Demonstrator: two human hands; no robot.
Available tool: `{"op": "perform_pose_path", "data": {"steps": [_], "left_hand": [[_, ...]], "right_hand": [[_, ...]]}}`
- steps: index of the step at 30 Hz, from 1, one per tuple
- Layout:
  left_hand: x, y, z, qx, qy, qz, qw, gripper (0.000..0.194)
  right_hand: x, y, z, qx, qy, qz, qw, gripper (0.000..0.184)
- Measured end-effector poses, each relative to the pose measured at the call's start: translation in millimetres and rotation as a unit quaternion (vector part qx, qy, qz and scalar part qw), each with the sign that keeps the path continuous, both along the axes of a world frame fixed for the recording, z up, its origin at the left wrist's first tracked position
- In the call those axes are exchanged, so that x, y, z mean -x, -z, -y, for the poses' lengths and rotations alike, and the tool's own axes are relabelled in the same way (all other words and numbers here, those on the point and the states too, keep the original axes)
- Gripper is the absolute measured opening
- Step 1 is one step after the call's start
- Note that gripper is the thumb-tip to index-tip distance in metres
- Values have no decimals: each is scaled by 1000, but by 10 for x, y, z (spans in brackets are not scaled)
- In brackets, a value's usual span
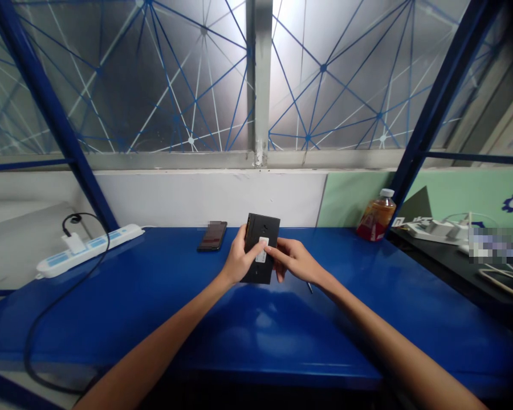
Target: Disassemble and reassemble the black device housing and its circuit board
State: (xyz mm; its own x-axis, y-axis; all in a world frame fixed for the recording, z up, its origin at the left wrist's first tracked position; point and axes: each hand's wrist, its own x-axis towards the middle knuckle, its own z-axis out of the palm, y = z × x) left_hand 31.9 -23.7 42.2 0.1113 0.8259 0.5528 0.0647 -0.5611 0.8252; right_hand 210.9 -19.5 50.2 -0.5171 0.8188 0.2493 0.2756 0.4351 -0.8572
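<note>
A black, flat rectangular device [272, 229] with a white label [261, 255] is held up above the blue table, tilted slightly. My left hand [241, 256] grips it along its left side, with the thumb lying across the face at the label. At the right edge, my right hand [294, 257] is closed on the device, one digit touching the label and the other fingers curled at its side. Below the right wrist shows a thin metal rod [310, 287], partly hidden by the forearm.
A dark phone [212, 236] lies at the table's back. On the left is a white power strip [92, 249] with a plug and a black cable [53, 302] hanging over the front edge. A bottle of reddish drink [376, 216] stands at back right, near cables and adapters [442, 228].
</note>
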Motion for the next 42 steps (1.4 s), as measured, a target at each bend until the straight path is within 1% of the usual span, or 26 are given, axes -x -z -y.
{"op": "perform_pose_path", "data": {"steps": [2, 5, 8, 12, 16, 19, 23, 28, 32, 35, 38, 40, 42], "left_hand": [[8, -14, 25, -34, -38, -61, 997, 38], [9, -10, 71, -52, -86, -124, 987, 41], [-6, 32, 105, -68, -113, -127, 983, 45], [-17, 101, 107, -100, -123, -117, 980, 50], [9, 142, 70, -121, -138, -145, 972, 56], [30, 157, 44, -129, -137, -134, 973, 60], [28, 155, 50, -168, -120, -146, 968, 57], [2, 160, 79, -172, -92, -77, 978, 49], [-4, 193, 84, -200, -72, -71, 975, 51], [-14, 180, 105, -181, -76, -67, 978, 52], [-25, 92, 130, -152, -91, -65, 982, 55], [-22, -7, 133, -131, -91, -73, 985, 57], [-3, -118, 126, -87, -65, -78, 991, 58]], "right_hand": [[0, -17, 21, -44, 6, 23, 999, 38], [-1, -14, 28, -61, 3, 22, 998, 30], [-6, 16, 12, -67, -2, 11, 998, 20], [-1, 44, 7, -95, -3, 14, 995, 9], [31, 54, 33, -157, 17, 33, 987, 14], [53, 69, 46, -188, 27, 38, 981, 17], [61, 83, 61, -214, 35, 34, 976, 19], [53, 82, 96, -257, 44, 31, 965, 18], [48, 100, 110, -281, 47, 26, 958, 18], [46, 96, 115, -282, 48, 26, 958, 17], [38, 55, 116, -250, 44, 21, 967, 17], [26, 10, 109, -198, 37, -7, 979, 17], [8, -43, 94, -121, 16, -69, 990, 17]]}}
